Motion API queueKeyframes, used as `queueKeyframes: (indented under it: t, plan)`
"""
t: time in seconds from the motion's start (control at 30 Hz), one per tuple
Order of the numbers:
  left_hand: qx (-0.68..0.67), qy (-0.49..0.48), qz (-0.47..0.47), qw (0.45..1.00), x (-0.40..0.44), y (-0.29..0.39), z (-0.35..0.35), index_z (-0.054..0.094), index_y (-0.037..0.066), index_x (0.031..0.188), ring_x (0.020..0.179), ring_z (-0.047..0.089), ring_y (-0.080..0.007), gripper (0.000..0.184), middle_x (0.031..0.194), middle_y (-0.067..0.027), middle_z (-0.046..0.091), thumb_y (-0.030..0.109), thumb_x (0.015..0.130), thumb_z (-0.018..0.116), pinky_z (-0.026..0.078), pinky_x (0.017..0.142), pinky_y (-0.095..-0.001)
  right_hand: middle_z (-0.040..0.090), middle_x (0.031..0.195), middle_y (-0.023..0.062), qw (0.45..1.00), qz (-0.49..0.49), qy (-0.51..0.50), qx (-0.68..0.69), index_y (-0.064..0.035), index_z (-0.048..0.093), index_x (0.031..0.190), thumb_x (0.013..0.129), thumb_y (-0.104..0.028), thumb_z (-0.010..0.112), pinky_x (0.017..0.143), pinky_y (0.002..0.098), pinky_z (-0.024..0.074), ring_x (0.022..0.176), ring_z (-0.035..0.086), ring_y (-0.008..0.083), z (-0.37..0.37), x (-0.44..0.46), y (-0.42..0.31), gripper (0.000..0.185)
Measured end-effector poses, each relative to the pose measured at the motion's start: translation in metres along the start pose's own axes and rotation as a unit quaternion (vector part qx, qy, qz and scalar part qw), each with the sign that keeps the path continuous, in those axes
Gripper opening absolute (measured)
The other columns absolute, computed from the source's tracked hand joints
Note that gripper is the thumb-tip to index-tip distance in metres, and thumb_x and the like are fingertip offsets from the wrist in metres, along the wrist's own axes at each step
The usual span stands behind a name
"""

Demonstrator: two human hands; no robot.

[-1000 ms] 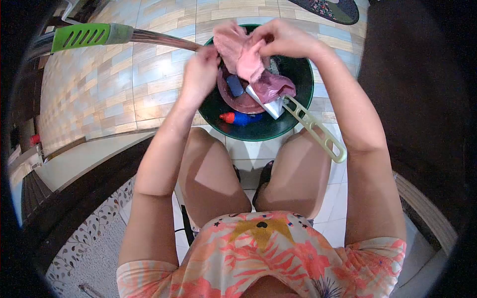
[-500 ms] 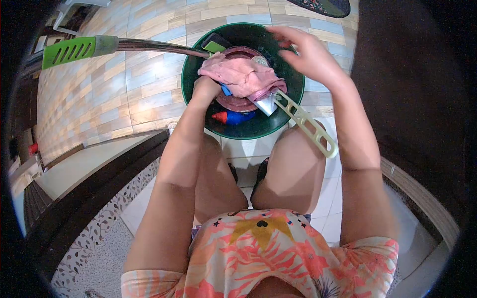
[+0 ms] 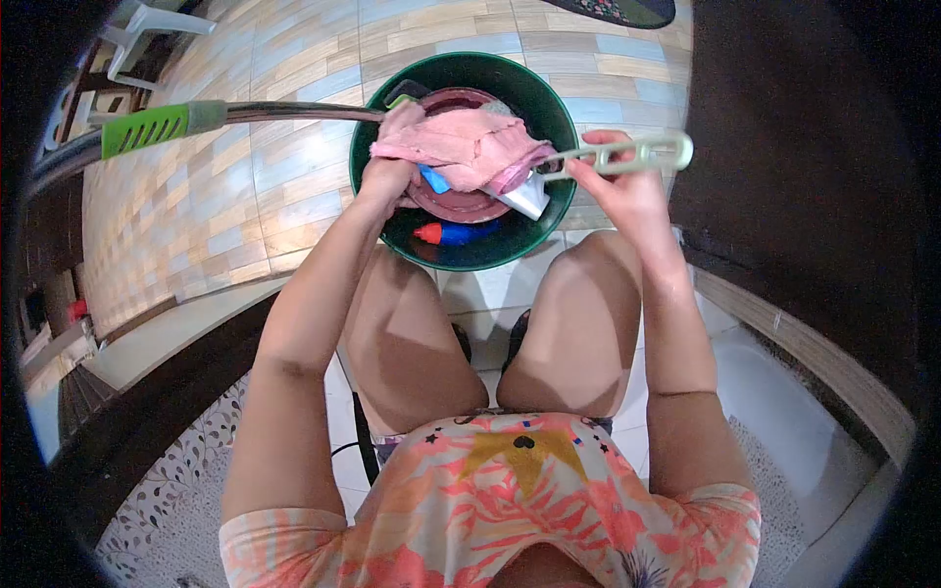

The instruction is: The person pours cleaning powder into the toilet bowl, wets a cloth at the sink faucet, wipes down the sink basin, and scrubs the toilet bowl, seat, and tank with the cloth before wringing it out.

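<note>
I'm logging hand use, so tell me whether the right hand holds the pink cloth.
No: the grip of the right hand is on the pale green handle, apart from the pink cloth.

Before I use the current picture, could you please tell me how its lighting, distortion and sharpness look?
Head view: black vignetting swallows the corners, and straight lines bow near the edges; pale glare washes the tiled floor left of the green tub; shadows fall across the thighs; the blue bottle looks dim, while the pink cloth's folds stay readable.
</note>
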State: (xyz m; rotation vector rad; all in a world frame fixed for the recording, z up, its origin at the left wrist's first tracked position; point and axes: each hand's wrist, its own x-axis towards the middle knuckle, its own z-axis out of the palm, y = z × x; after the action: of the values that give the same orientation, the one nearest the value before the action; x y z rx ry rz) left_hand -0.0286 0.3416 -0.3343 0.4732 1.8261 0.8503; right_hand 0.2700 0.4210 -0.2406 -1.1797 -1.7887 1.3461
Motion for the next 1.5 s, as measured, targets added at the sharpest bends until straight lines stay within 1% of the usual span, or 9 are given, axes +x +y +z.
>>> queueKeyframes:
  t: [0.13,0.27,0.63,0.7,0.83,0.9,0.97,1.17,1.5]
  plan:
    - [-0.055,0.031,-0.012,0.998,-0.062,0.043,0.003,0.053,0.006,0.068,0.042,0.042,-0.0139,0.009,0.056,-0.0023,0.047,-0.001,0.063,0.052,0.031,0.034,-0.0254,0.064,0.087,0.0065,0.983,0.149,0.006,0.109,-0.0033,0.057,0.113,0.085,-0.038,0.062,0.057,0.0228,0.0472,0.071,0.06,0.0102,-0.016,0.018,-0.003,0.045]
    - [-0.105,0.013,-0.018,0.994,-0.083,0.031,-0.037,0.054,0.006,0.073,0.043,0.047,-0.0142,0.011,0.057,-0.0022,0.05,0.0,0.063,0.053,0.036,0.035,-0.0285,0.061,0.096,0.0063,0.977,0.156,-0.036,0.143,-0.0061,0.05,0.123,0.088,-0.046,0.054,0.059,0.019,0.0468,0.071,0.058,0.0076,-0.026,0.015,-0.004,0.053]
    - [-0.232,-0.025,-0.072,0.97,-0.166,0.073,-0.079,0.054,0.001,0.098,0.061,0.062,-0.0192,0.033,0.076,-0.0086,0.061,-0.005,0.065,0.051,0.054,0.051,-0.0301,0.062,0.069,0.0073,0.971,0.228,-0.068,-0.011,0.0007,0.062,0.072,0.086,-0.057,0.048,0.051,0.0295,0.0473,0.054,0.058,0.0159,-0.025,0.02,-0.012,0.061]
    - [-0.183,0.04,-0.055,0.981,-0.168,0.078,-0.078,0.054,0.002,0.1,0.061,0.062,-0.0199,0.036,0.078,-0.0078,0.061,-0.008,0.065,0.049,0.053,0.055,-0.0292,0.063,0.076,0.0062,0.967,0.178,-0.179,0.045,0.0025,0.063,0.081,0.086,-0.055,0.048,0.053,0.0273,0.0471,0.063,0.059,0.0134,-0.021,0.016,-0.016,0.06]
    - [-0.004,-0.004,-0.063,0.998,-0.188,0.089,-0.078,0.053,0.001,0.113,0.088,0.06,-0.0181,0.037,0.102,-0.008,0.06,-0.001,0.076,0.058,0.05,0.078,-0.029,0.061,0.093,0.0044,0.865,0.199,-0.355,0.293,-0.0003,0.055,0.106,0.073,-0.01,0.067,0.072,0.0257,0.0468,0.085,0.055,0.0098,-0.01,-0.026,-0.024,0.036]
    - [0.115,-0.113,0.105,0.981,-0.215,0.095,-0.066,0.038,-0.001,0.133,0.121,0.042,-0.0211,0.052,0.131,-0.0121,0.045,0.015,0.087,0.058,0.033,0.102,-0.0334,0.06,0.095,0.0053,0.827,0.295,-0.316,0.359,0.0003,0.051,0.105,0.064,-0.003,0.067,0.075,0.0247,0.0458,0.086,0.055,0.0104,-0.038,-0.052,-0.063,0.045]
    - [0.004,-0.169,0.053,0.984,-0.225,0.115,-0.044,0.039,-0.002,0.131,0.126,0.037,-0.0218,0.052,0.134,-0.0149,0.043,0.014,0.085,0.059,0.028,0.105,-0.0327,0.059,0.094,0.0056,0.84,0.306,-0.281,0.349,0.0002,0.049,0.106,0.062,-0.003,0.066,0.074,0.0245,0.0456,0.085,0.054,0.0106,-0.048,-0.079,-0.073,0.047]
    - [-0.013,-0.263,0.091,0.96,-0.258,0.114,0.019,0.053,-0.002,0.118,0.11,0.051,-0.0188,0.049,0.121,-0.0115,0.054,0.0,0.071,0.069,0.04,0.094,-0.0312,0.055,0.087,0.0004,0.883,0.346,-0.21,0.237,-0.0007,0.051,0.105,0.06,-0.004,0.065,0.07,0.0245,0.0461,0.079,0.053,0.01,-0.112,-0.136,-0.083,0.047]
    - [0.236,-0.346,0.128,0.899,-0.154,-0.081,0.198,0.063,0.007,0.098,0.088,0.063,-0.0238,0.036,0.097,-0.012,0.065,0.027,0.069,0.071,0.049,0.075,-0.0355,0.065,0.093,0.0041,0.857,0.468,0.098,0.191,-0.0005,0.062,0.1,0.071,0.007,0.059,0.074,0.0293,0.0503,0.082,0.061,0.0143,-0.118,-0.267,0.138,0.031]
